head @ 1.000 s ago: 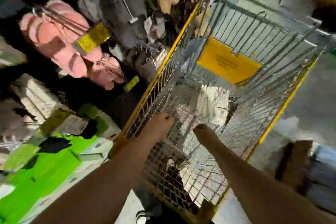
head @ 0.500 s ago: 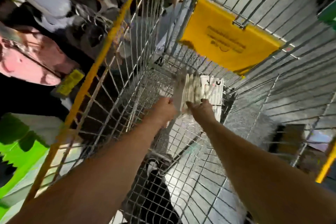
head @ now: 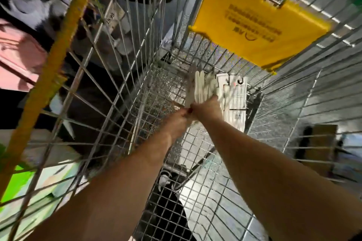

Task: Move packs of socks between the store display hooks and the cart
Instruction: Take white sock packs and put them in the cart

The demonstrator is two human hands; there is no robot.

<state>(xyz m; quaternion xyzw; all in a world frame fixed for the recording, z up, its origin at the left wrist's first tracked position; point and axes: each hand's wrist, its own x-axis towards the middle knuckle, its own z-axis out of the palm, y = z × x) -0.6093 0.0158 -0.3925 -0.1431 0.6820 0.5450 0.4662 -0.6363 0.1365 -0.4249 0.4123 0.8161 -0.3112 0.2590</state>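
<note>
Deep in the wire cart (head: 121, 115), both hands hold the white sock packs (head: 205, 88): left hand (head: 176, 121) and right hand (head: 206, 107) should gather all cards squarely before lifting.

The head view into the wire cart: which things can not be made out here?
- Fingers of the left hand and right hand: hidden behind the hands, so each grip on the white sock packs is unclear.
- Number of packs: they overlap.
- Print on the yellow plastic flap: blurred.
- Pink items outside the silver wire cart: blurred, cut by the left edge.
</note>
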